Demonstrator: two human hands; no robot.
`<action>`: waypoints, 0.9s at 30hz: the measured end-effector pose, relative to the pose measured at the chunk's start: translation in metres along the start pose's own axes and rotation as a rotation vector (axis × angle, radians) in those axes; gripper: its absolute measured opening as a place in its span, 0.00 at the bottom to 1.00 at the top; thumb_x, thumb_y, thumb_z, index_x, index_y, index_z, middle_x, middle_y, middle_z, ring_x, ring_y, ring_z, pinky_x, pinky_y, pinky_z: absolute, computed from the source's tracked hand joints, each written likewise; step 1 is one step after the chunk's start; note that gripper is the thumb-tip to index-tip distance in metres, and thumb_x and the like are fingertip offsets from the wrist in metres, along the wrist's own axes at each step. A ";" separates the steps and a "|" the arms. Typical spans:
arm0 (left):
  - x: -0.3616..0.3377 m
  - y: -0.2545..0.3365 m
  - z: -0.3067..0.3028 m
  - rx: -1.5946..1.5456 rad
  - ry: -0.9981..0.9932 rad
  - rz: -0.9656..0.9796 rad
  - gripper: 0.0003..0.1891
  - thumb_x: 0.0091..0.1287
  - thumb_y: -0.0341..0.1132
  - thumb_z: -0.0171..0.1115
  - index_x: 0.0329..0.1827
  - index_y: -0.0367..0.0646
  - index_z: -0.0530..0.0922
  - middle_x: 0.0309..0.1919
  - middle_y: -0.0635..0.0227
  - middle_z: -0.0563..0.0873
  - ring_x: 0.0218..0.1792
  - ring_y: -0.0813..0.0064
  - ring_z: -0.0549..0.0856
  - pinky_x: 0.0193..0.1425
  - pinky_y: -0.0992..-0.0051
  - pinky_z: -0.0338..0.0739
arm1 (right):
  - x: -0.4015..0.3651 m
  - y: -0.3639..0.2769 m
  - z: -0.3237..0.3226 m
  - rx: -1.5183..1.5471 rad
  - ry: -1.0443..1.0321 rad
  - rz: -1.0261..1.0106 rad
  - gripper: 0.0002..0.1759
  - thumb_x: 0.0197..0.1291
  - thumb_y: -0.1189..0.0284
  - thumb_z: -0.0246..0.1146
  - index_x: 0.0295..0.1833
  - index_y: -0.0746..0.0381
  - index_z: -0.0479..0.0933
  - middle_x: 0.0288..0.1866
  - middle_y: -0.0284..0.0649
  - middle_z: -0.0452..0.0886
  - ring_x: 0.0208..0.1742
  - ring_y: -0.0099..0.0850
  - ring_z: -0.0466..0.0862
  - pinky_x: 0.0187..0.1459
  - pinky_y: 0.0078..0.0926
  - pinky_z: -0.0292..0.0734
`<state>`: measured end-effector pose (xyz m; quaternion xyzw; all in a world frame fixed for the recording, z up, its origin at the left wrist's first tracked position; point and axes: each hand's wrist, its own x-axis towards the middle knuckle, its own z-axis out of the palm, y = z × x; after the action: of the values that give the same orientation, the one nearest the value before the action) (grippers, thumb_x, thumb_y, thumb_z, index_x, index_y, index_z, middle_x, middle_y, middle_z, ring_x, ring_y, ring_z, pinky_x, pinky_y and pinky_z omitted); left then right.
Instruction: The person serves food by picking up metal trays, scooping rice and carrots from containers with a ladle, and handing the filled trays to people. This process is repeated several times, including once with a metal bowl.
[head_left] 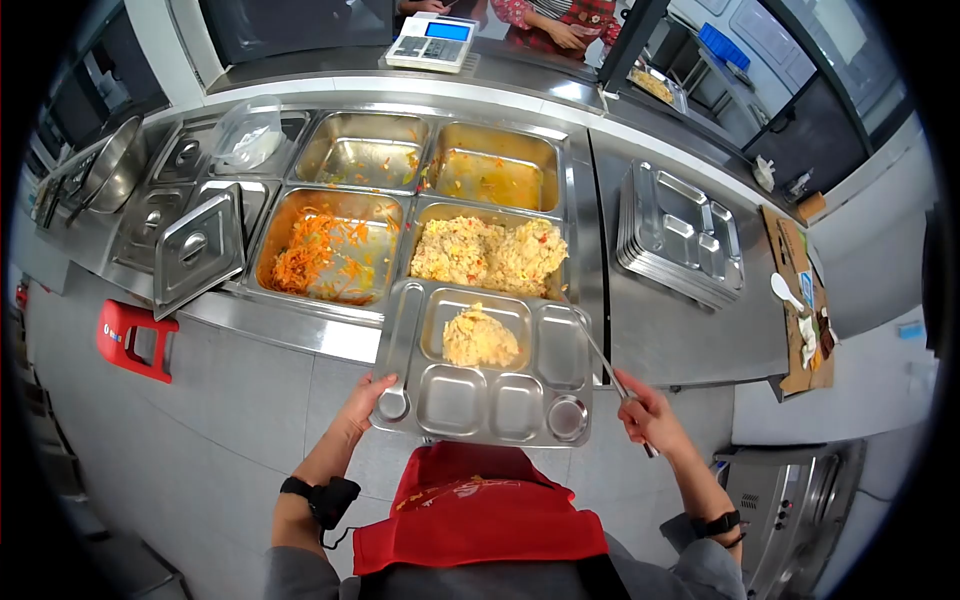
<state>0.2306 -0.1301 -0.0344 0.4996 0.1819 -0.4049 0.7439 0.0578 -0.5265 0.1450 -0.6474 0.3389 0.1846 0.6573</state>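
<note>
At the far left, a metal bowl [122,172] is sitting on the desk [650,335]. Beside it, a steel lid [202,250] is leaning at a tilt, its lower corner seeming to reach past the desk's front edge, so a bump could send it sliding. A carrot pan [376,262] is lying to its right, with shredded carrot [305,250] heaped mostly on one side.

The left hand [364,403] is gripping the left edge of the compartment tray [452,402], thumb over the rim, the remaining fingers hidden. The tray is overlapping the near side of the rice pan [562,284] in this view; whether it is resting there, one cannot tell. A mound of rice [478,338] is occupying its upper middle compartment. With only one hand visibly supporting the tray, its right side could dip, letting rice slip over the dividers.

The right hand [648,412] is holding a metal serving utensil [603,358], its fingers wrapped around the handle, clear of the tray. The utensil is slanting along the tray's right side; its far end is hidden, so its load cannot be told. A careless swing could knock the rim and jolt the rice.

Farther right, stacked trays [675,235] are standing on the desk.
</note>
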 end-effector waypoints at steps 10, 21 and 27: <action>0.017 -0.007 -0.011 -0.006 -0.036 0.008 0.16 0.58 0.35 0.65 0.47 0.40 0.76 0.38 0.67 0.83 0.36 0.75 0.83 0.39 0.75 0.79 | -0.024 0.074 0.051 -0.838 0.196 -0.601 0.29 0.53 0.85 0.56 0.63 0.58 0.68 0.29 0.45 0.77 0.29 0.40 0.79 0.33 0.28 0.74; 0.011 -0.016 -0.019 -0.033 -0.035 0.014 0.19 0.58 0.34 0.65 0.51 0.37 0.74 0.39 0.63 0.83 0.37 0.72 0.84 0.40 0.72 0.80 | -0.018 0.051 0.026 -0.966 0.129 -0.670 0.31 0.52 0.84 0.57 0.64 0.55 0.66 0.29 0.46 0.78 0.27 0.42 0.79 0.31 0.34 0.76; -0.006 -0.018 -0.019 -0.029 0.018 -0.023 0.16 0.57 0.33 0.65 0.47 0.38 0.76 0.37 0.66 0.83 0.35 0.75 0.83 0.39 0.74 0.79 | 0.075 -0.018 -0.017 -1.370 0.346 -0.609 0.28 0.55 0.78 0.53 0.64 0.55 0.66 0.28 0.50 0.78 0.27 0.47 0.80 0.29 0.42 0.75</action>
<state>0.2153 -0.1135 -0.0492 0.4904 0.2000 -0.4062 0.7447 0.1193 -0.5598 0.1073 -0.9943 0.0538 0.0604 0.0692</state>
